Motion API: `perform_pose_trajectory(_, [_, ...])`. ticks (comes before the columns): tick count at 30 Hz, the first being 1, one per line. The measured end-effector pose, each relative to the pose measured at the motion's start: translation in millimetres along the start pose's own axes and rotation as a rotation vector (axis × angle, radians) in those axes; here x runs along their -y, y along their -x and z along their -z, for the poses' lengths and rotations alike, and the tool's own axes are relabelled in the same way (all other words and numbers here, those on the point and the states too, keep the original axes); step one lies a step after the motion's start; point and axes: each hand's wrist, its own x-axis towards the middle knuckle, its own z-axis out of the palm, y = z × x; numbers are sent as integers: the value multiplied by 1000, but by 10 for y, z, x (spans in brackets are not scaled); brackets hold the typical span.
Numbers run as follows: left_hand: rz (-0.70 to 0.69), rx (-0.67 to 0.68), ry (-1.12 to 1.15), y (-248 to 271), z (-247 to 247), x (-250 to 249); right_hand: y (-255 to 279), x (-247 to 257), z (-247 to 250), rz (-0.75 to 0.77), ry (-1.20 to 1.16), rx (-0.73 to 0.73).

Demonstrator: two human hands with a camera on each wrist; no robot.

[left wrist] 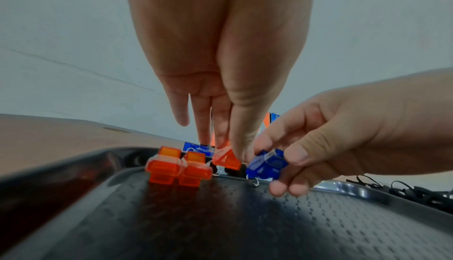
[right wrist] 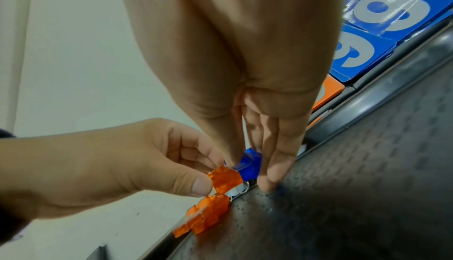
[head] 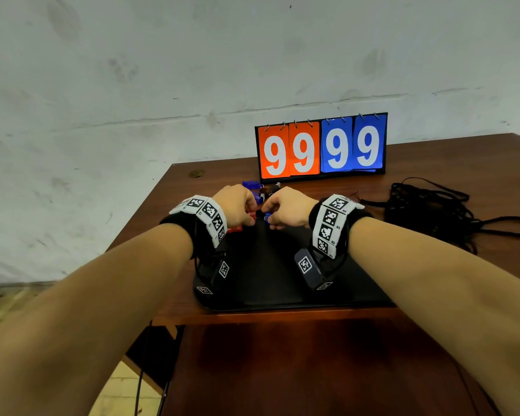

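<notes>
Left wrist camera: my left hand (left wrist: 220, 60) pinches an orange tag (left wrist: 226, 158) just above the black tray (left wrist: 220, 225), beside two orange tags (left wrist: 179, 169) standing at its far rim, likely to extend that row; my right hand (left wrist: 343, 138) pinches a blue tag (left wrist: 266, 165) alongside, probably for sorting by colour

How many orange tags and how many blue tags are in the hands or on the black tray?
Orange tags: 3 (2 on the black tray, 1 pinched in the left hand)
Blue tags: 1 (pinched in the right hand)
Total: 4
</notes>
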Motion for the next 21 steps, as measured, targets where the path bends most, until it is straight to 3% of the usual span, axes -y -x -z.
perform_pose_trajectory(7, [-19, 55, -67, -31, 10, -31, -30, 44, 4, 77, 281, -27])
perform_pose_trajectory(21, [32, 100, -1, -8, 8, 58, -96, 85, -7, 63, 406, 44])
